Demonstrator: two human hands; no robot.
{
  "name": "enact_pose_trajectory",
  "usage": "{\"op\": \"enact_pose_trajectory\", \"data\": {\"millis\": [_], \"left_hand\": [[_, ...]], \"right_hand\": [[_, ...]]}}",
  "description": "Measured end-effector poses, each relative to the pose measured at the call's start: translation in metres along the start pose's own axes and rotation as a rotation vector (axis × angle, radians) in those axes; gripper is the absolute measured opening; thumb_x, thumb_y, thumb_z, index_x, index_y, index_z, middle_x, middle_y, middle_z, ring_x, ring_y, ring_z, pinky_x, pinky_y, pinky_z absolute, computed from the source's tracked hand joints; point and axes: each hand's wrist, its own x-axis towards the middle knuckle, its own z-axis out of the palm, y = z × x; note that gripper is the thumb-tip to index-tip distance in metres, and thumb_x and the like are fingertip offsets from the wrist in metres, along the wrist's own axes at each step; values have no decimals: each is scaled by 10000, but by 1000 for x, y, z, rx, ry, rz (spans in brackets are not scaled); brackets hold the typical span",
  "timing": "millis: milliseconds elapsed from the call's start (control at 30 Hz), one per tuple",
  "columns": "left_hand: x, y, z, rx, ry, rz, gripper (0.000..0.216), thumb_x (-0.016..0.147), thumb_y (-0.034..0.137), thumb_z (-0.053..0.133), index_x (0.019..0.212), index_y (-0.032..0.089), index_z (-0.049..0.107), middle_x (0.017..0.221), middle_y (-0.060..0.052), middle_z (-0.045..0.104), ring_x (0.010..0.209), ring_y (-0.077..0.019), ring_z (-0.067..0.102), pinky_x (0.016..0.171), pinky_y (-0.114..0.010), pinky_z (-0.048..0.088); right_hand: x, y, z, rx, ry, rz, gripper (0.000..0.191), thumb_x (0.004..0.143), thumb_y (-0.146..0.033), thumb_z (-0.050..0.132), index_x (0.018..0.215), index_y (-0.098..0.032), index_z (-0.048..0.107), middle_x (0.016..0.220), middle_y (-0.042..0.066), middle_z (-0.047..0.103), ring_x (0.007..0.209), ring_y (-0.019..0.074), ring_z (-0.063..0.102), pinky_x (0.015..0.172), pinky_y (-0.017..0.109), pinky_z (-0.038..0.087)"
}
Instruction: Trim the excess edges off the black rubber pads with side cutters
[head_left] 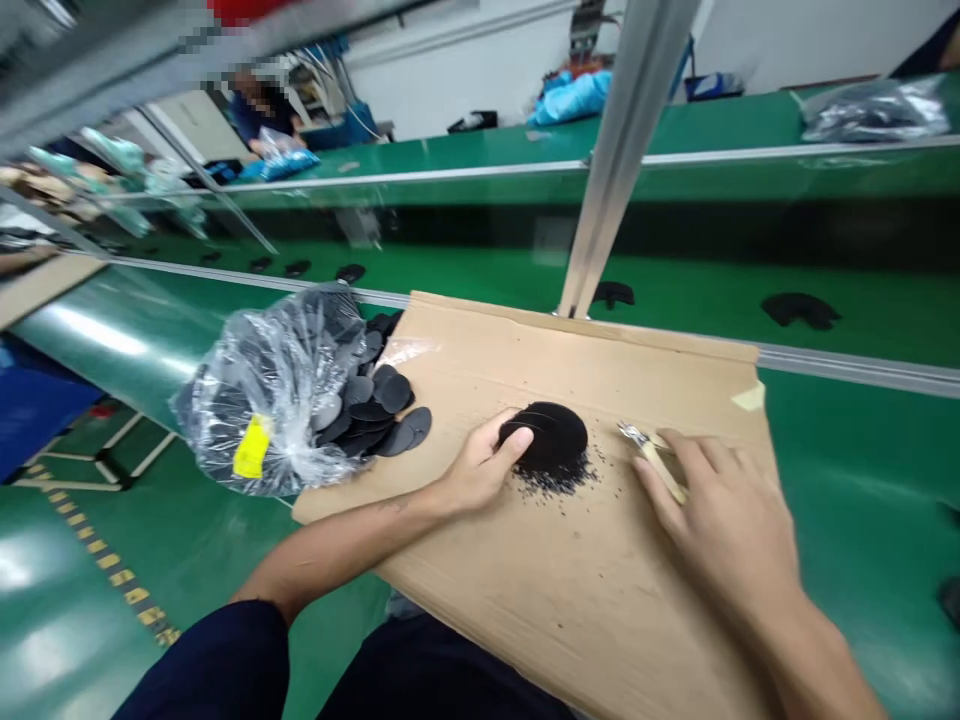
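My left hand (491, 455) grips a round black disc (551, 430) by its left edge, thumb on top, over the cardboard sheet (465, 370). Small black scraps (555, 480) are scattered beneath and around the disc's near edge. To the right, my right hand (720, 500) is closed around a pair of pliers (652, 460) with pale yellow handles and a shiny metal head pointing toward the disc. The pliers' tip is apart from the disc. Whether the disc is one piece or a stack, I cannot tell.
Left of the cardboard, a clear plastic bag (270, 390) with a yellow label spills black oval pieces (375, 410). Behind stands a metal post (622, 150). Black curved pieces (801, 310) lie on the green conveyor (697, 270). A person (262, 110) is at the far left.
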Motion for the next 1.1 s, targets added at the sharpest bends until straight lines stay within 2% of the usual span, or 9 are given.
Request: {"op": "enact_pose_trajectory", "data": {"millis": [67,167,233,300,367,500,667,900,1100], "left_hand": [[15,2,-9,-23,-4,-37,661,1006,677,349,1141,138,707,1034,-106,751,1042,-240,693,952,-369,568],[54,12,-34,126,-82,53,712,997,701,325,1221,135,695,1111,-123,748,1137,-273,662,1049,-415,519],[90,20,-54,325,-112,183,679,1032,632,289,1300,122,648,1195,-143,718,1199,-283,627,1085,-428,483],[128,26,-69,695,-67,256,543,1077,452,279,1397,120,564,1280,-156,666,1224,-276,590,1103,-430,449],[163,28,-76,1125,-36,159,463,1075,310,320,1486,153,466,1354,-155,610,1273,-279,545,1112,-438,428],[207,17,-76,1250,-78,61,406,1035,216,461,1424,113,512,1362,-184,586,1275,-302,556,1088,-503,461],[228,-8,-80,1333,-167,-95,350,982,371,633,1264,165,614,1293,-103,629,1138,-230,646,978,-451,574],[241,-30,-83,1375,-88,-216,327,983,362,634,1244,166,622,1246,-96,646,1097,-217,662,934,-412,591],[247,-23,-81,1350,95,-40,232,995,304,597,1156,146,651,1154,-95,673,1052,-213,661,938,-404,566]], "right_hand": [[2,7,8,-36,-27,18,479,1035,-465,349,1146,-117,659,966,180,673,863,333,589,727,425,452],[1,12,14,-16,-39,25,486,1024,-459,354,1135,-103,665,1009,198,650,925,347,586,764,433,470],[-1,11,14,16,-59,40,455,1024,-438,364,1146,-117,664,1055,192,635,971,337,586,793,423,481],[-4,7,12,39,-82,61,425,1025,-418,376,1152,-133,664,1091,185,623,994,325,583,822,418,484],[-7,4,9,44,-97,83,397,1021,-407,401,1170,-145,658,1113,179,617,1000,315,577,841,413,479],[-12,-1,4,56,-102,119,312,999,-366,485,1158,-158,656,1124,168,618,1009,302,563,852,392,456],[-16,-4,1,74,-78,141,218,973,-295,564,1113,-160,661,1117,153,620,1035,299,549,885,384,425],[-19,-7,1,56,-78,161,198,943,-283,629,1095,-161,662,1102,151,624,1043,305,550,881,396,432],[-19,-8,2,65,-107,193,207,945,-299,646,1090,-152,667,1128,154,628,1076,312,546,910,406,438]]}}
